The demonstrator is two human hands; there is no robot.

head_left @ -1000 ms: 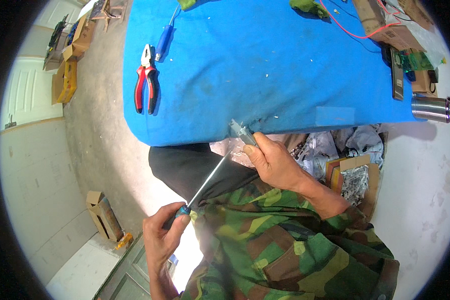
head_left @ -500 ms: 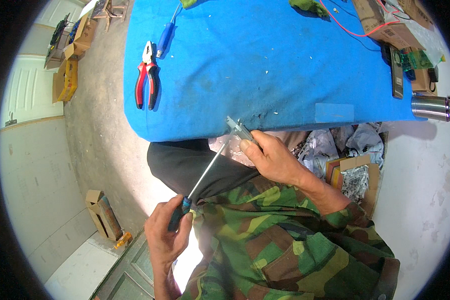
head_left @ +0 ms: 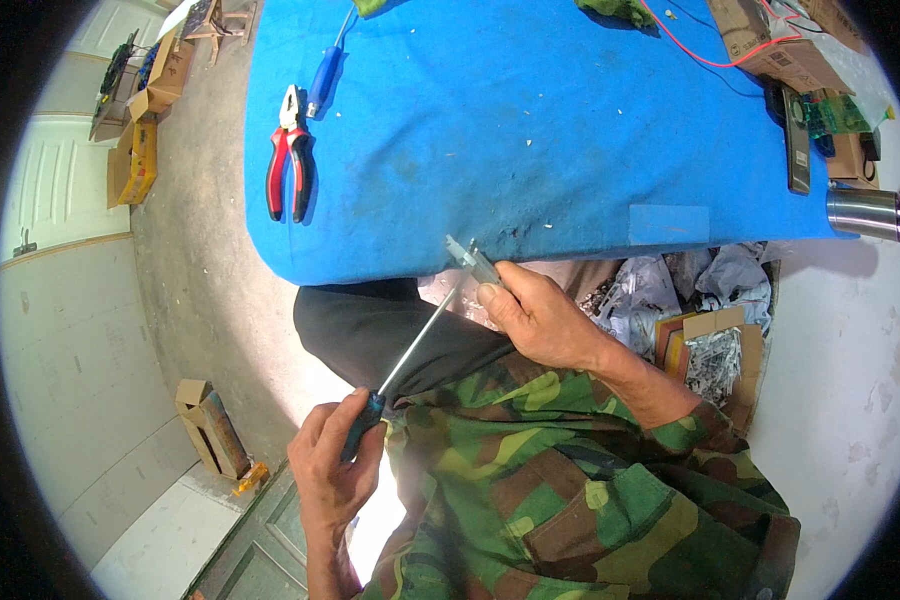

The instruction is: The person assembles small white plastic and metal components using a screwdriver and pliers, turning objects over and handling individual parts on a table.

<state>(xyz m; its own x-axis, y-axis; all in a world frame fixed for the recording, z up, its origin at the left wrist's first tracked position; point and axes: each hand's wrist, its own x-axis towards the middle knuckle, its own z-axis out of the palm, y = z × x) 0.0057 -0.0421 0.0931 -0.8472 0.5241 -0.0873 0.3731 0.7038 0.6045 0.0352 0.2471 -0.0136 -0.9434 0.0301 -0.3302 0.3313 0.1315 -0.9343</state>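
Note:
My left hand (head_left: pixel 325 455) is closed round the dark handle of a screwdriver (head_left: pixel 418 345), whose long metal shaft slants up and to the right. The shaft's tip reaches a small grey oblong part (head_left: pixel 483 268) with a pronged far end, and seems to touch it. Thumb and fingers of my right hand (head_left: pixel 548 322) pinch that part, just off the near edge of the blue-covered table (head_left: pixel 420 190). Its near end is hidden by my fingers, and I cannot tell what the part is.
Red-and-black pliers (head_left: pixel 290 165) and a blue-handled screwdriver (head_left: pixel 324 80) lie at the table's left. A phone-like slab (head_left: pixel 797 150) and a steel flask (head_left: pixel 870 214) are at the right. Below the table, an open carton (head_left: pixel 712 360) holds metal-looking scraps beside plastic bags (head_left: pixel 642 290).
The screwdriver has shifted slightly, and its tip has come up against the grey part. My right hand has moved a little left with the part still pinched.

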